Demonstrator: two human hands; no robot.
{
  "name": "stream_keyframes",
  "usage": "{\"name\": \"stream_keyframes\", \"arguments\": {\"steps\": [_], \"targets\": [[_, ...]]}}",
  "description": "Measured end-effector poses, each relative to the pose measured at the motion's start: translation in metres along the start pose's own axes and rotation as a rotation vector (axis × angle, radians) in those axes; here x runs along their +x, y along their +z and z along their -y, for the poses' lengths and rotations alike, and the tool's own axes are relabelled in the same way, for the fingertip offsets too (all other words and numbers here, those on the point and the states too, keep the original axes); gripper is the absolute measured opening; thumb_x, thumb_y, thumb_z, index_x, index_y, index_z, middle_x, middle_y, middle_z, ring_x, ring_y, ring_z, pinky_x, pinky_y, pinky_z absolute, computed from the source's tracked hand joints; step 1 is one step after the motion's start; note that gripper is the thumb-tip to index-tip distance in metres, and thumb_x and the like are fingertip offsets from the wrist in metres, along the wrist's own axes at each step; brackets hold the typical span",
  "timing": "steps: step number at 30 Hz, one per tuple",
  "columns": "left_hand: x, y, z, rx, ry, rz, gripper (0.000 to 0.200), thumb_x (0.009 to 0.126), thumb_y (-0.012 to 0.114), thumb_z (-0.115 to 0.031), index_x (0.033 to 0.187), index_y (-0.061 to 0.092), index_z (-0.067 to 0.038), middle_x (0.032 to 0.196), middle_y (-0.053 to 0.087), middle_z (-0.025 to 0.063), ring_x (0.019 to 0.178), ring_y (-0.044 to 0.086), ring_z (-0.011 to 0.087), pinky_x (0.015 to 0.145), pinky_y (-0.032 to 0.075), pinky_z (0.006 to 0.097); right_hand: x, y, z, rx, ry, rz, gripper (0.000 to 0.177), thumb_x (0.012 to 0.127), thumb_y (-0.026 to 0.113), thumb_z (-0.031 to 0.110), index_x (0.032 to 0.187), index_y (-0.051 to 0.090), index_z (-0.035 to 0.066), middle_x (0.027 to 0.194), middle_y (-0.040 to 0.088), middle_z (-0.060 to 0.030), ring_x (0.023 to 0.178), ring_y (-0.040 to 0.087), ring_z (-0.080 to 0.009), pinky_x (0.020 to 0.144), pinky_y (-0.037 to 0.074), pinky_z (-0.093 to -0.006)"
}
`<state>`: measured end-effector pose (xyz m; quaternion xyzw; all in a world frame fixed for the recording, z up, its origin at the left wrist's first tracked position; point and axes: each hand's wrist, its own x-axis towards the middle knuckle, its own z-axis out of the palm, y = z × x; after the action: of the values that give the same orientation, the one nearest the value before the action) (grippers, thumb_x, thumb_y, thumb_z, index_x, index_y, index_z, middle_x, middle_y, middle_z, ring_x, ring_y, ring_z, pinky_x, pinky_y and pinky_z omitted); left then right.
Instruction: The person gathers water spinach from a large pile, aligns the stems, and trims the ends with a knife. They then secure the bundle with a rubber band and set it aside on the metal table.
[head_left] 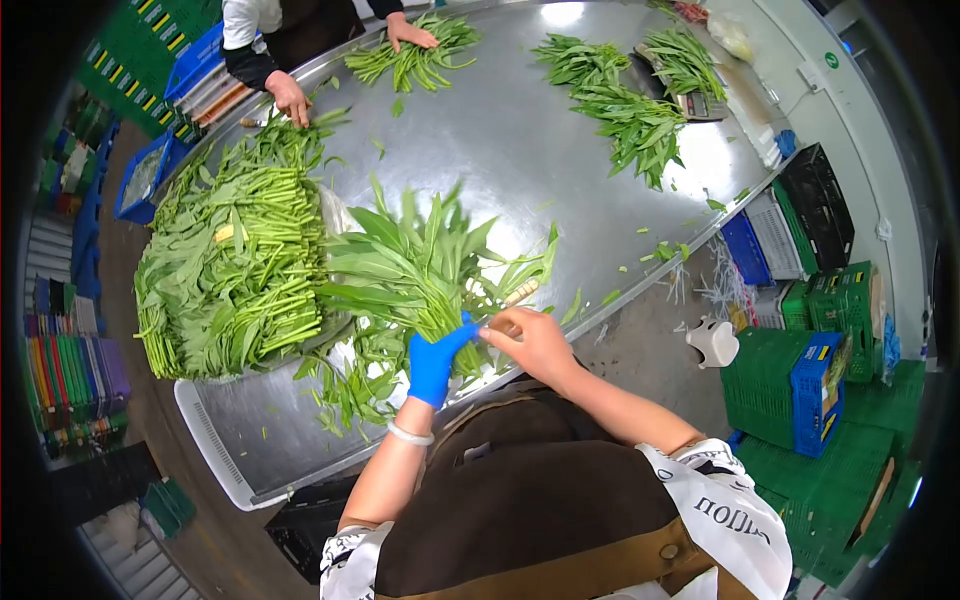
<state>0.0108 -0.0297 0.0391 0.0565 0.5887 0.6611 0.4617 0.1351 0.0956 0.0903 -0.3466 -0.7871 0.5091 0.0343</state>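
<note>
My left hand (438, 362), in a blue glove, is closed around the stems of a bunch of water spinach (415, 260). The leaves fan out away from me over the metal table, and their tips are slightly blurred. My bare right hand (528, 345) is beside the glove, thumb and fingers pinched together near the stems; what they hold, if anything, is too small to make out. Just beyond my right hand is a pale, ridged handle (521, 292). A large stacked pile of water spinach (235, 265) lies to the left, and loose leaves (355, 390) are scattered beneath my left hand.
Across the metal table (470, 120), another person's hands (290, 98) touch greens. Bunches (630, 110) lie at the far right around a scale (697, 105). Green crates (765, 390) and a white stool (712, 343) stand to the right on the floor.
</note>
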Motion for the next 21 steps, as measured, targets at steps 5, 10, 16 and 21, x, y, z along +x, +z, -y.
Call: {"name": "stream_keyframes", "arguments": {"steps": [5,10,16,21], "targets": [[0.022,0.011,0.049,0.73,0.35,0.096,0.02,0.085,0.062,-0.011,0.102,0.063,-0.001,0.09,0.068,0.01,0.079,0.065,0.0223,0.071,0.051,0.0349,0.013,0.025,-0.011,0.671,-0.118,-0.103,0.047,0.077,0.075,0.028,0.111,0.059,-0.001,0.101,0.065,-0.01,0.099,0.059,-0.0188,0.089,0.045,-0.0324],[0.029,0.086,0.036,1.158,0.307,0.051,0.036,0.077,0.067,-0.025,0.102,0.058,-0.001,0.086,0.065,0.0233,0.081,0.062,0.0406,0.068,0.049,0.046,0.046,-0.012,-0.053,0.923,0.279,-0.019,0.037,0.075,0.071,0.016,0.106,0.06,-0.001,0.095,0.064,-0.0067,0.088,0.056,-0.0158,0.081,0.044,-0.0306],[0.062,0.137,0.043,1.199,0.125,0.348,0.042,0.077,0.07,-0.026,0.108,0.062,0.0,0.092,0.066,0.0219,0.083,0.065,0.0347,0.075,0.052,0.0401,0.108,-0.111,-0.141,0.534,-0.059,-0.1,0.032,0.077,0.064,0.013,0.105,0.059,-0.001,0.084,0.065,-0.0119,0.074,0.06,-0.0221,0.069,0.048,-0.0332],[0.088,0.127,0.081,0.81,-0.007,0.334,0.022,0.086,0.063,-0.01,0.105,0.065,0.002,0.1,0.069,0.013,0.09,0.065,0.0184,0.08,0.05,0.0304,0.153,-0.292,-0.189,-0.447,-0.541,-0.265,0.031,0.072,0.061,0.006,0.103,0.057,0.003,0.086,0.061,-0.0168,0.085,0.058,-0.0355,0.085,0.043,-0.0439]]}}
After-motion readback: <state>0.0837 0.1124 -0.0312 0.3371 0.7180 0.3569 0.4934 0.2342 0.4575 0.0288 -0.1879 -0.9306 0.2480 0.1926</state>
